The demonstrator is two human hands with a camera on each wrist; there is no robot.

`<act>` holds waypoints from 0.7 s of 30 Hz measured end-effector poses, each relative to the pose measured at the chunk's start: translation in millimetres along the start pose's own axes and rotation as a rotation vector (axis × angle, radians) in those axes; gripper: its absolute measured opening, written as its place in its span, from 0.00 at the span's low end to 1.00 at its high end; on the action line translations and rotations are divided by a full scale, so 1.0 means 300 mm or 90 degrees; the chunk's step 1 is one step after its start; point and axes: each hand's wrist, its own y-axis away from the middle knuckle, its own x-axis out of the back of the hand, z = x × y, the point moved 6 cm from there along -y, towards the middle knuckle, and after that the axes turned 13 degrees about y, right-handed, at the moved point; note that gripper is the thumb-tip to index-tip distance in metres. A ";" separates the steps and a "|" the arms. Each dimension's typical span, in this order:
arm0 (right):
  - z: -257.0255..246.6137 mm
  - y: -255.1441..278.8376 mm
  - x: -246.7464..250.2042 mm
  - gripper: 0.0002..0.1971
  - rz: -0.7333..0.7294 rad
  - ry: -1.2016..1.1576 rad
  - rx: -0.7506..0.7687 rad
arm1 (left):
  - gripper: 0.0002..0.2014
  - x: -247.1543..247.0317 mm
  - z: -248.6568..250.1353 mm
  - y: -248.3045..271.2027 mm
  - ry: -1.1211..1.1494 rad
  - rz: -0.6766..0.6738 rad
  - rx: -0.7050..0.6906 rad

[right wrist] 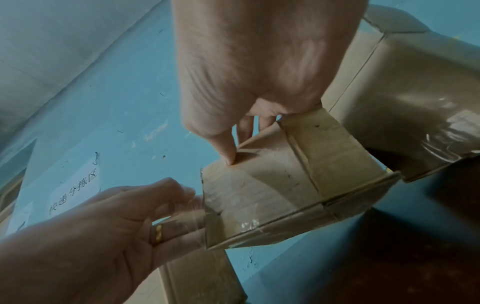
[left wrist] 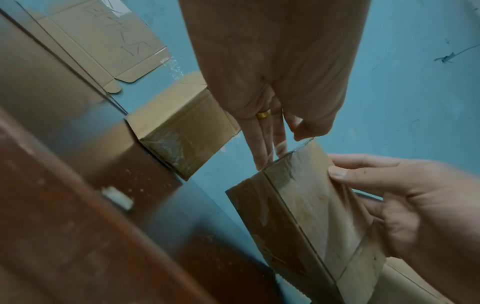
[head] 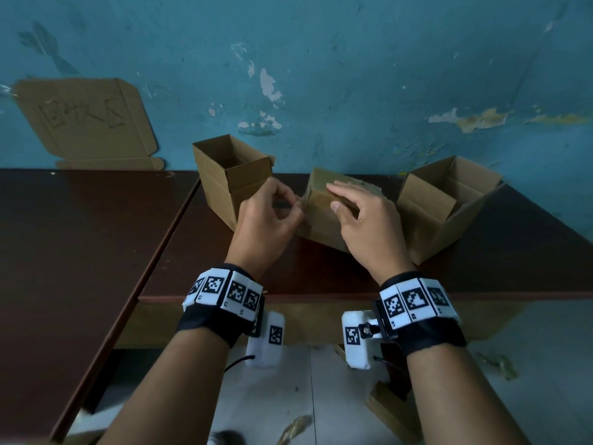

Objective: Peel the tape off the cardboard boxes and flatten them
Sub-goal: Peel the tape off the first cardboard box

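A small closed cardboard box (head: 321,216) wrapped in clear tape stands tilted on the dark table between two open boxes. My left hand (head: 290,203) pinches a loose end of the clear tape (left wrist: 302,144) at the box's upper left corner, thumb against fingers. My right hand (head: 337,197) grips the box from above, its fingers over the top and its thumb (right wrist: 228,158) pressed on the near face. In the right wrist view the peeled tape (right wrist: 201,205) stretches from the box edge over the left fingers (right wrist: 179,207).
An open box (head: 231,175) stands just left of my hands and a wider open box (head: 446,203) just right. A flattened carton (head: 86,120) leans on the blue wall. A second table (head: 80,236) adjoins on the left. Scraps lie on the floor (head: 295,425).
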 end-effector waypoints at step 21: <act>0.016 0.004 0.023 0.21 0.068 0.014 -0.014 | 0.07 -0.025 0.007 0.005 0.028 -0.085 0.006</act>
